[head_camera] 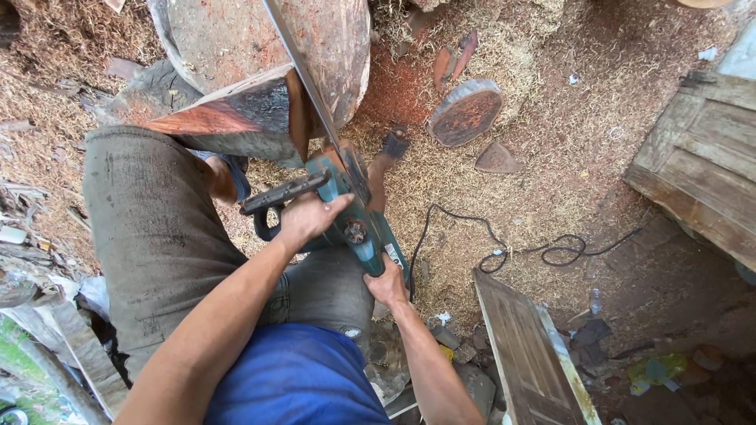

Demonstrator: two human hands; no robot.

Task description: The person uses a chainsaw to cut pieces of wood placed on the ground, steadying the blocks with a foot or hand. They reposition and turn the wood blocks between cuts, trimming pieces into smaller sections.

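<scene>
Left knee in grey, dirt-streaked trousers (150, 228) raised at the left, just beside the big reddish-brown log (260, 71), whose cut wedge face sits directly above the knee. Left hand (309, 219): fingers fully wrapped around the black front handle bar (282, 193) of the teal electric chainsaw (358, 224). Saw's long metal guide bar (303, 79) runs up and left into the kerf in the log. Right hand (387, 285): fingers clamped on the saw's rear grip, low end of the body. Black power cord (504, 248) trails right across the sawdust-covered ground (567, 126). Round reddish log slice (465, 114) lies near the log. Weathered wooden panel (701, 157) at the right edge.
</scene>
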